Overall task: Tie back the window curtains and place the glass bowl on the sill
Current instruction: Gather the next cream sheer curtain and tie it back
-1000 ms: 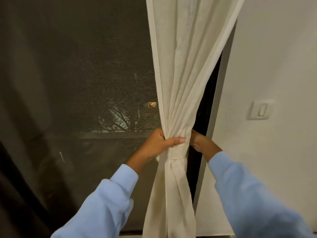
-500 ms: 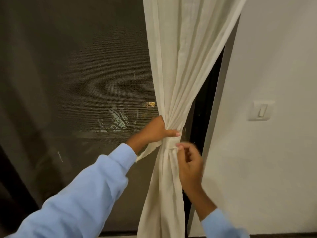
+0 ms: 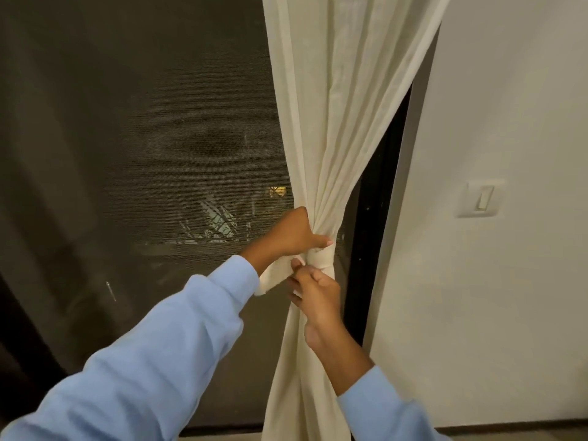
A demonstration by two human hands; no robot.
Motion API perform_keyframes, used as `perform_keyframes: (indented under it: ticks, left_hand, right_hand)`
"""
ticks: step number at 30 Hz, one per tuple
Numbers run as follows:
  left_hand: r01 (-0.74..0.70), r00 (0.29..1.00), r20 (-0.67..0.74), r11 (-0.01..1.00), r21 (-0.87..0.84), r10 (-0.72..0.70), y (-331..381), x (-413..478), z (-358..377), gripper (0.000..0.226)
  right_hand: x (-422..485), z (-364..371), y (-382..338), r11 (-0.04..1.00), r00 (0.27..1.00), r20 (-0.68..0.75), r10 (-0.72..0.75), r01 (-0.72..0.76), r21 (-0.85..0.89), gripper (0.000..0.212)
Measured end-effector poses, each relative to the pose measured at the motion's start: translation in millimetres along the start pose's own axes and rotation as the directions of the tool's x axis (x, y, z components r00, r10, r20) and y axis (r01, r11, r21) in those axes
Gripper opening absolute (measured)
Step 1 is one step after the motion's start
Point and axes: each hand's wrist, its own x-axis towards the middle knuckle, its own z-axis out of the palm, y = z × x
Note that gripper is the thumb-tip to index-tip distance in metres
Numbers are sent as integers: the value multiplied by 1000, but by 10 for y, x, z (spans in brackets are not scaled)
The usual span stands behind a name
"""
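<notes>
Ideally, left hand [image 3: 288,235] clamps the gathered curtain [image 3: 331,122] firmly while right hand [image 3: 313,289], pinching the tie band [image 3: 319,261], pulls it snug.

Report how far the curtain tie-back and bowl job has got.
Done: the cream curtain is gathered into a bunch, with the tie-back band wrapped around it. In hand: the left hand grips the bunch while the right hand works at the band, not visibly fastened. Left: securing it, then the glass bowl; neither bowl nor sill is in view.
</notes>
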Motion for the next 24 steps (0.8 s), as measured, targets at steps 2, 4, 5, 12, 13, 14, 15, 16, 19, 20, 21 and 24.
perform_keyframes:
  ticks: [2, 4, 5, 12, 13, 14, 15, 16, 19, 20, 21, 24]
  left_hand:
    - [0, 1000, 31, 1000, -16, 1, -4, 3, -37, 73]
    - [2, 997, 71, 999, -41, 1, -38, 16, -81, 78]
    - [1, 996, 86, 998, -57, 4, -55, 25, -96, 80]
    - [-31, 989, -144, 999, -18, 28, -21, 20, -232, 78]
    - [-27, 984, -179, 1000, -7, 25, -28, 41, -251, 79]
    - [-26, 982, -190, 1000, -10, 24, -32, 53, -255, 78]
    - [-34, 980, -195, 999, -33, 27, -47, 64, -245, 74]
    - [-47, 980, -198, 996, -80, 30, -33, 42, -228, 68]
    - [-119, 953, -298, 970, -213, 51, -97, -11, -117, 63]
    - [-132, 934, -355, 969, -210, 50, -117, -22, -81, 65]
    - [-138, 911, -409, 968, -208, 42, -148, -18, -49, 65]
    - [-120, 880, -473, 944, -307, -42, -158, -14, -6, 56]
  right_hand:
    - [-27, -6, -27, 994, 996, 81, 32, -40, 98, 15]
    - [-50, -20, -26, 993, 995, 102, -2, -10, 122, 17]
    - [-53, -34, -20, 994, 995, 98, -25, 14, 108, 17]
    - [-45, -118, -25, 991, 981, 195, 7, -33, 130, 23]
    - [-54, -121, -52, 972, 972, 233, 30, -82, 218, 22]
    - [-65, -122, -79, 940, 961, 269, 58, -144, 309, 23]
    - [-79, -129, -102, 901, 951, 299, 82, -199, 385, 23]
    - [-93, -138, -116, 863, 940, 329, 96, -243, 442, 25]
    - [-114, -167, -132, 792, 905, 416, 95, -322, 519, 25]
    - [-123, -172, -138, 791, 893, 440, 97, -337, 510, 25]
    - [-135, -173, -152, 798, 881, 462, 101, -349, 491, 25]
    - [-178, -189, -211, 824, 837, 537, 107, -377, 423, 19]
